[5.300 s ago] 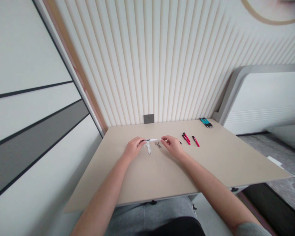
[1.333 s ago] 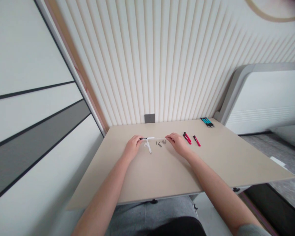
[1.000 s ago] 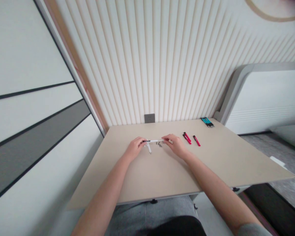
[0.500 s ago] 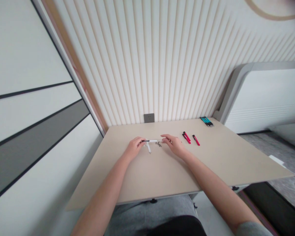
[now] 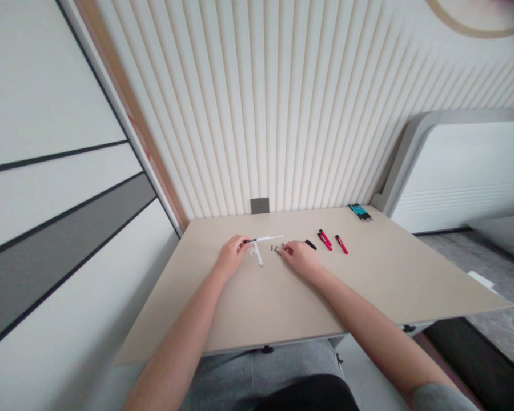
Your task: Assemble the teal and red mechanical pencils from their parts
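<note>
My left hand [image 5: 232, 253] pinches the black end of a slim black-and-white pen [image 5: 261, 238], whose thin white tip points right, above the table. Below it lies a white pen part [image 5: 258, 256] with a pointed end, beside several small white pieces [image 5: 252, 251]. My right hand [image 5: 298, 255] is down at the table with its fingertips pinched together among several small grey pieces [image 5: 276, 249]. What those fingertips hold, if anything, is too small to make out. Just behind the right hand rests a black pen piece [image 5: 310, 245].
On the beige table [image 5: 265, 308], three red-and-black pen parts [image 5: 341, 244] lie right of my right hand. A row of teal-and-black pens [image 5: 360, 212] sits at the back right. A dark socket [image 5: 260, 205] is on the ribbed wall behind.
My right hand has left the pen's thin end and come down to the small grey pieces, fingers closing. The pen in my left hand now tilts slightly up to the right.
</note>
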The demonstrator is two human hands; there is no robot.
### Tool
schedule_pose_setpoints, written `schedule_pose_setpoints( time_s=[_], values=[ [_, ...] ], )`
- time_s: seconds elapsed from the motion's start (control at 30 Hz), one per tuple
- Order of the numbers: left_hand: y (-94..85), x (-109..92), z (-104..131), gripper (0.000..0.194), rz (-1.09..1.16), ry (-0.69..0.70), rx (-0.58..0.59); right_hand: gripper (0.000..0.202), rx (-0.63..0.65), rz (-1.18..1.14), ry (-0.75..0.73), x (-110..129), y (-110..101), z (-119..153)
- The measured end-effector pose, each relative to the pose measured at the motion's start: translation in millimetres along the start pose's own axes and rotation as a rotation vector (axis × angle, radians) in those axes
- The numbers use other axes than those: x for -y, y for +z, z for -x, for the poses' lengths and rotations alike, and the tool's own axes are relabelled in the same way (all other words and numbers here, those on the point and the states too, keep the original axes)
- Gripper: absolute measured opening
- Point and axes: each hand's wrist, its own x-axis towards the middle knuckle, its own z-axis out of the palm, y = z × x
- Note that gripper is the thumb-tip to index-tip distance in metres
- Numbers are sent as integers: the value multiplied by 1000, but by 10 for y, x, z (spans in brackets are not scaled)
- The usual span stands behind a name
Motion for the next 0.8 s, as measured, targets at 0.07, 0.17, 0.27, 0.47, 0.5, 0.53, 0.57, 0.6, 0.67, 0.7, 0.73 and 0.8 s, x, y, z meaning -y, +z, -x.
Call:
schedule_pose_setpoints(
  time_s=[0.07, 0.17, 0.27, 0.47, 0.5, 0.53, 0.57, 0.6, 0.67, 0.7, 0.73, 0.8],
  values=[
    [6, -2, -1, 17, 0, 0, 3, 22, 12, 48, -25, 56, -3, 18],
    [12, -9, -3, 16, 3, 3, 16, 20, 23, 83, -39, 98, 5, 27],
    [11, -11, -2, 16, 4, 7, 38, 21, 29, 88, -38, 100, 21, 23],
    [-7, 20, 9, 17, -2, 18, 29, 23, 1, -42, -54, -85, -53, -37],
    [-10, 26, 11, 17, -5, 17, 24, 23, -14, -86, -66, -146, -84, -53],
    [-12, 31, 13, 17, -7, 16, 23, 22, -32, -123, -77, -209, -117, -67],
    [-13, 35, 15, 17, -9, 13, 24, 22, -53, -154, -94, -269, -151, -80],
    [-14, 39, 16, 17, -10, 8, 26, 22, -82, -177, -110, -321, -182, -89],
    [-13, 44, 16, 17, -12, -2, 27, 21, -125, -213, -154, -389, -232, -95],
    [-12, 46, 16, 16, -12, -5, 24, 21, -138, -227, -170, -403, -249, -93],
    [-11, 47, 16, 16, -12, -5, 23, 22, -144, -239, -181, -403, -261, -88],
    [-9, 46, 17, 17, -13, -1, 27, 23, -149, -254, -187, -378, -272, -75]
  ],
)
